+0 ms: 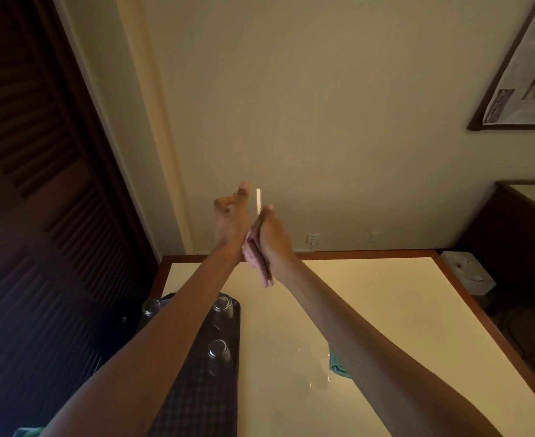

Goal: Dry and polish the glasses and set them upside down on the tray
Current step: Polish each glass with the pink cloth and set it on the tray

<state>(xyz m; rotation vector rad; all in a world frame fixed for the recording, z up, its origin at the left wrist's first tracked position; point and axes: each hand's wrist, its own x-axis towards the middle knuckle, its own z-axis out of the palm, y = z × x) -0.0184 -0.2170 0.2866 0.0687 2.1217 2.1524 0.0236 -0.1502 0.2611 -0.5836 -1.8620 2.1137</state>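
Above the cream table [370, 310], near a louvred door [39, 152], the left grip [231, 222] is holding a glass [259, 199], the right grip [274, 238] a pink cloth [257, 263].

- The cloth [256, 263] is showing pink.
- The raised glass [259, 201] is looking clear, with one white streak of light.
- The glasses on the tray [218, 354] are looking clear and colourless.
- The tray [236, 335] is showing black, and its liner [203, 398] is showing a fine dark check.
- The tabletop [370, 310] is glowing cream inside a reddish-brown wood border.
- A second cloth [338, 365] is showing teal.
- The wall [323, 105] is looking pale beige, and the louvred door [39, 152] dark brown.
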